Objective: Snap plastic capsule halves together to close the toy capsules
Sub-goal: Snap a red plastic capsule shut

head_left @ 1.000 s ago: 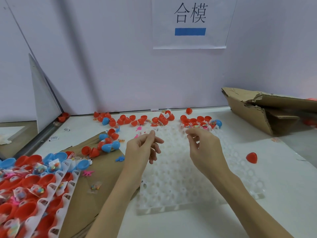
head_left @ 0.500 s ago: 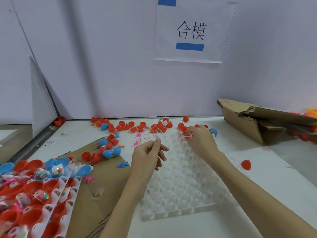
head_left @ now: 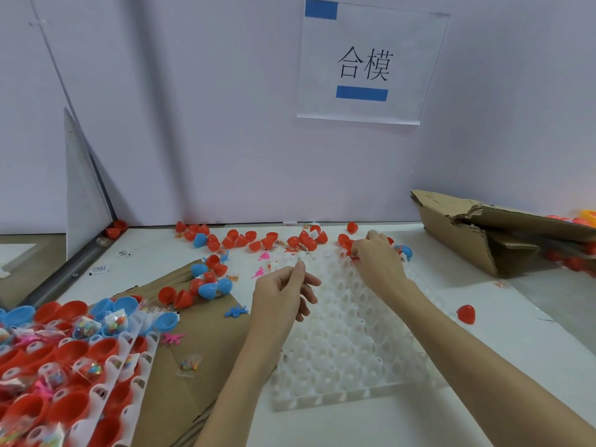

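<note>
Left hand [head_left: 283, 296] raised mid-bench, thumb and forefinger pinched together, other fingers loosely curled. Right hand [head_left: 379, 261] stretched toward bench's far edge, fingers curled down, forearm extended.

Glossy red and blue plastic capsule halves [head_left: 254, 240] are catching the light along a smooth, matt white table [head_left: 516, 317]. A translucent white plastic grid tray [head_left: 348, 343] is lying beside creased brown paper [head_left: 206, 333], while torn, rough corrugated cardboard [head_left: 477, 233] is sitting before a matt wall bearing a paper sign [head_left: 364, 66].
</note>
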Motion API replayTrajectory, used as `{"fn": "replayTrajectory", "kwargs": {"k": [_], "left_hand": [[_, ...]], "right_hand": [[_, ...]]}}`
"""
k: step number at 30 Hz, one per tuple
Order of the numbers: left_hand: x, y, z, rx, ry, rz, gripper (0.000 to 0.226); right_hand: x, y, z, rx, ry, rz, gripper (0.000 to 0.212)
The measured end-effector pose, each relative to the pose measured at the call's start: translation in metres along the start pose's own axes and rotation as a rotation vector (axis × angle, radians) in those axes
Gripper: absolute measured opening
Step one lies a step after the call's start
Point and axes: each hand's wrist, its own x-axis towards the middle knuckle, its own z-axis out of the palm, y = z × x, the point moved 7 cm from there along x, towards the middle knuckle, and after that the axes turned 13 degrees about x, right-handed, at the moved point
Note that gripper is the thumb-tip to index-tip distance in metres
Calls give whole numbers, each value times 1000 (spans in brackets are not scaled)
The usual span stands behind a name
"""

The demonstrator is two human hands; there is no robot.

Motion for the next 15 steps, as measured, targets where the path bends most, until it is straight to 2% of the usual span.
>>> {"fn": "replayTrajectory", "kwargs": {"k": [6,15], "left_hand": [[0,2,1,14,-11,3,43],[-1,2,0,20,-13,-3,42]], "right_hand": [[10,-5,-6,-102,-68,-45,26],[16,-7,-4,-91,-124,-203,34]]}}
